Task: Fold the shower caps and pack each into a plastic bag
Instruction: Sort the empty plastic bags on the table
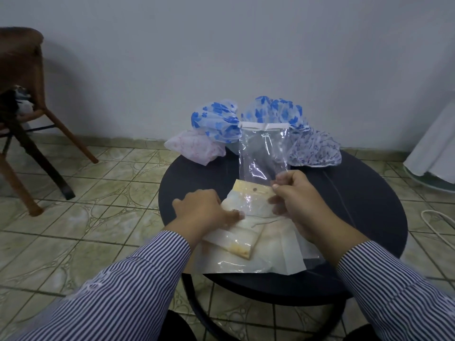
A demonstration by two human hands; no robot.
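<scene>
Nearest me, my two striped sleeves (138, 286) reach out over the round dark tabletop (357, 217). At its near edge lies a flat pile of packed bags (248, 252), pale and creamy under clear plastic, one slim packet lying across a wider one.

My left hand (202, 212) lies palm down on this pile, fingers stretched flat and pressing on the upper packet, not closed around anything. My right hand (295, 200) is just beside it, thumb and fingers pinched on the lower edge of an empty clear plastic bag (263, 153). That bag stands upright from my grip, its white strip at the top, and it hangs in front of the caps behind it. A cream header card with a punched hole (253, 190) shows between my hands.

Farther back, along the far rim of the tabletop, the unfolded shower caps sit in a loose row: a pink cap (194, 150) on the left, a blue-flowered cap (214, 121) behind it, a second blue-flowered cap (273, 109) behind the held bag, and a white cap with small blue print (315, 151) on the right.

Past the tabletop there is tiled floor (86, 193), a wooden chair (22, 77) to the left, and a plain wall (221, 45).
</scene>
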